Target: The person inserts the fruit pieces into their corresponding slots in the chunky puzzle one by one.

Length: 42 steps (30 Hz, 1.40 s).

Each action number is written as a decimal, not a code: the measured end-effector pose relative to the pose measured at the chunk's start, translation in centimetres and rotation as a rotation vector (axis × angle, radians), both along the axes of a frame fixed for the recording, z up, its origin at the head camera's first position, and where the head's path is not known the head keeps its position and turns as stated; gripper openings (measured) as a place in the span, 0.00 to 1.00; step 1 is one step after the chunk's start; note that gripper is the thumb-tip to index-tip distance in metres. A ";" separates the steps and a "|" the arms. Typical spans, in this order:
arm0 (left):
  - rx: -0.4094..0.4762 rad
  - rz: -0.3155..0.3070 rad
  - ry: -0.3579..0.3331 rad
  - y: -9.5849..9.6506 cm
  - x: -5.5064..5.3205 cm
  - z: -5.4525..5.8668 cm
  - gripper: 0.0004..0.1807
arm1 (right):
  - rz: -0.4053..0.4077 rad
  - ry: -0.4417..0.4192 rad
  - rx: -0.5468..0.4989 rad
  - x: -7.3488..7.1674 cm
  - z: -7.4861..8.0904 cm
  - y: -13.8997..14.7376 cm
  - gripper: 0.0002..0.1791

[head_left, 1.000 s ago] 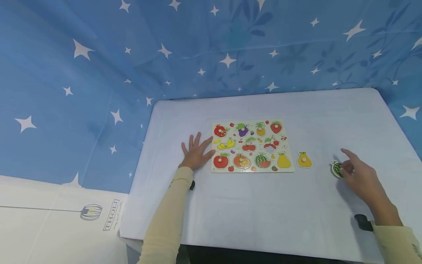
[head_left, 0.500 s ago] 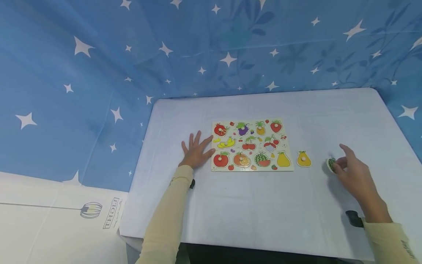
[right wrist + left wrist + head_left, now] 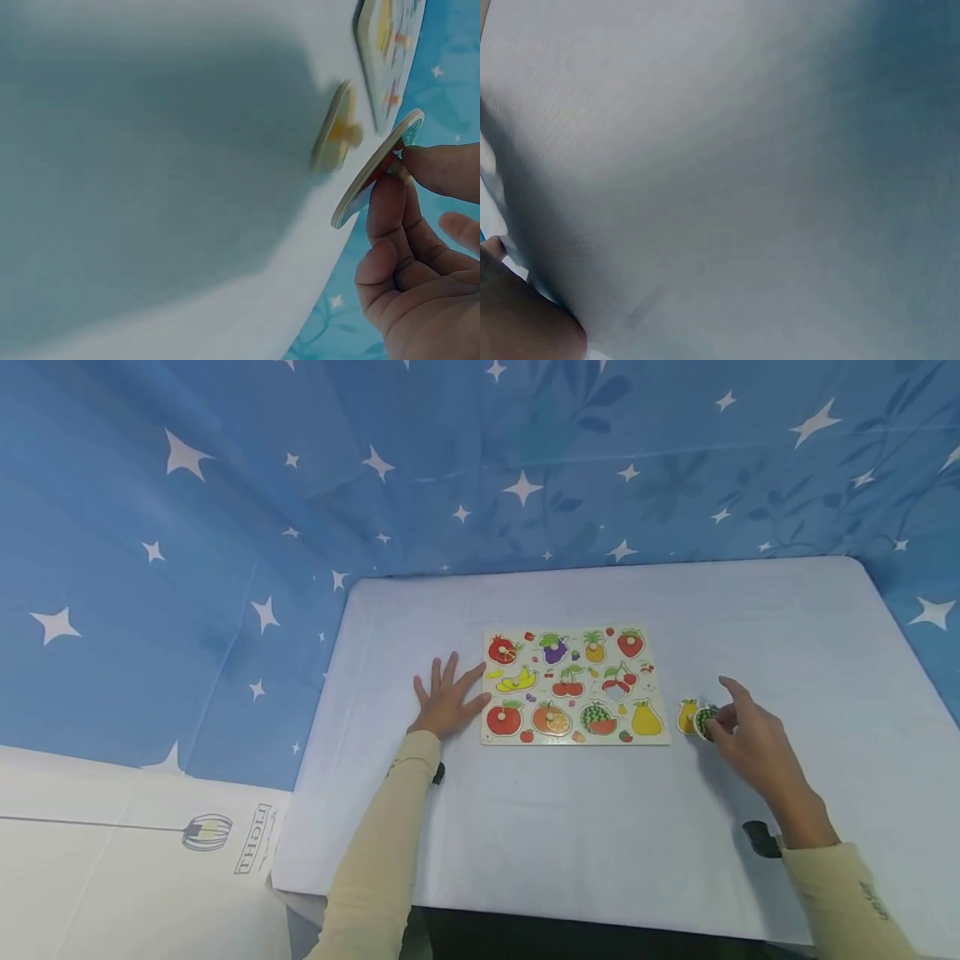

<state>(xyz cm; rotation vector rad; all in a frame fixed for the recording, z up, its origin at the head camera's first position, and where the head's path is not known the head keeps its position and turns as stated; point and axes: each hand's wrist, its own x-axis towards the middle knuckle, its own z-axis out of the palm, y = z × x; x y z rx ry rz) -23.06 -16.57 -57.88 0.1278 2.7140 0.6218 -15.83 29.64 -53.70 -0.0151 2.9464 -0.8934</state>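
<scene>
My left hand (image 3: 447, 702) rests on the table with fingers spread, its thumb and index finger at the left edge of a fruit puzzle board (image 3: 540, 693). Only a bit of that hand (image 3: 525, 322) shows in the left wrist view. Right of the board, my right hand (image 3: 757, 747) pinches a watermelon puzzle piece (image 3: 702, 722) by its knob, the index finger lifted away. In the right wrist view the watermelon piece (image 3: 375, 172) is tilted and off the table. Behind it a yellow pear piece (image 3: 686, 717) lies on the table, partly hidden in the head view.
The board shows several fruits, many with knobs; the watermelon and pear spots at its lower right show none. A white cloth covers the table (image 3: 570, 827). A blue star-patterned curtain (image 3: 420, 502) hangs behind, and a pale printed sheet (image 3: 112, 877) lies at the left.
My right hand has lifted the watermelon piece and carried it left, from the right part of the table to beside the pear piece. The left hand stays at the board.
</scene>
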 end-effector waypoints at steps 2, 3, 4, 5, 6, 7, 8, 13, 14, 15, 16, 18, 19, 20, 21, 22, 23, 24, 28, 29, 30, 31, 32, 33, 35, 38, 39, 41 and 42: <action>-0.010 0.000 -0.010 0.0 0.0 0.2 0.39 | 0.011 0.007 -0.005 -0.3 -0.1 -0.9 0.44; -0.006 0.001 -0.011 0.1 0.0 0.4 0.39 | 0.016 0.010 -0.010 -0.4 -0.1 -1.3 0.44; -0.004 0.000 -0.010 0.1 0.0 0.4 0.39 | 0.023 0.013 -0.017 -0.6 -0.1 -1.8 0.44; -0.002 0.000 -0.007 0.1 0.1 0.5 0.39 | 0.032 0.017 -0.022 -0.7 -0.1 -2.2 0.43; 0.001 -0.001 -0.004 0.1 0.1 0.5 0.39 | 0.040 0.019 -0.027 -0.8 -0.1 -2.6 0.43; 0.002 -0.002 -0.001 0.1 0.1 0.5 0.39 | 0.047 0.019 -0.034 -0.9 -0.1 -2.9 0.42; 0.003 -0.003 0.004 0.1 0.1 0.5 0.39 | 0.055 0.019 -0.040 -1.0 -0.1 -3.3 0.42; -0.013 -0.004 0.009 0.1 0.0 0.2 0.38 | 0.089 0.007 -0.061 -1.4 -0.2 -5.0 0.41; -0.011 -0.002 0.009 0.1 0.0 0.2 0.38 | 0.097 0.008 -0.064 -1.5 -0.3 -5.3 0.41; -0.008 -0.001 0.007 0.1 0.0 0.2 0.38 | 0.105 0.010 -0.064 -1.6 -0.3 -5.6 0.41; -0.004 0.000 0.007 0.1 0.0 0.2 0.38 | 0.113 0.013 -0.065 -1.7 -0.4 -6.0 0.41; 0.009 0.002 0.009 0.1 0.1 0.4 0.38 | 0.135 0.027 -0.068 -1.9 -0.5 -6.6 0.42; 0.012 0.003 0.010 0.1 0.1 0.4 0.38 | 0.149 0.037 -0.067 -2.0 -0.6 -6.9 0.42; 0.014 0.004 0.011 0.1 0.2 0.5 0.38 | 0.162 0.046 -0.068 -2.1 -0.6 -7.3 0.42; 0.014 0.005 0.012 0.2 0.2 0.6 0.38 | 0.174 0.052 -0.067 -2.2 -0.7 -7.6 0.42; 0.015 0.005 0.016 0.2 0.2 0.6 0.38 | 0.184 0.054 -0.070 -2.3 -0.7 -7.9 0.41; 0.014 0.006 0.017 0.2 0.3 0.7 0.38 | 0.197 0.059 -0.073 -2.4 -0.8 -8.3 0.41; 0.011 0.006 0.017 0.3 0.3 0.7 0.38 | 0.207 0.058 -0.078 -2.5 -0.8 -8.6 0.41; 0.004 0.006 0.011 0.3 0.3 0.8 0.38 | 0.240 0.055 -0.081 -2.7 -0.8 -10.0 0.41; 0.002 0.006 0.004 0.3 0.2 0.7 0.38 | 0.248 0.056 -0.081 -2.7 -0.8 -10.3 0.41; 0.001 0.006 -0.001 0.3 0.2 0.7 0.38 | 0.249 0.048 -0.084 -2.7 -0.7 -10.6 0.41; 0.000 0.006 -0.004 0.2 0.1 0.6 0.38 | 0.254 0.049 -0.085 -2.8 -0.7 -10.9 0.41; -0.001 0.006 -0.005 0.2 0.1 0.6 0.38 | 0.254 0.046 -0.086 -2.8 -0.7 -11.1 0.41; -0.004 0.005 -0.006 0.2 0.1 0.6 0.38 | 0.254 0.044 -0.084 -2.9 -0.8 -11.4 0.41; -0.004 0.004 -0.003 0.2 0.1 0.7 0.38 | 0.251 0.034 -0.081 -3.0 -0.7 -11.8 0.41; -0.011 0.001 0.005 0.2 0.3 0.8 0.38 | 0.242 0.009 -0.073 -3.1 -0.7 -12.4 0.41; -0.014 0.000 0.004 0.2 0.3 0.8 0.38 | 0.239 -0.001 -0.072 -3.1 -0.6 -12.7 0.41; -0.006 0.000 0.011 0.2 0.3 0.8 0.38 | 0.236 -0.017 -0.072 -3.2 -0.6 -13.0 0.41; -0.008 0.000 0.007 0.2 0.3 0.8 0.38 | 0.235 -0.020 -0.067 -3.2 -0.7 -13.2 0.41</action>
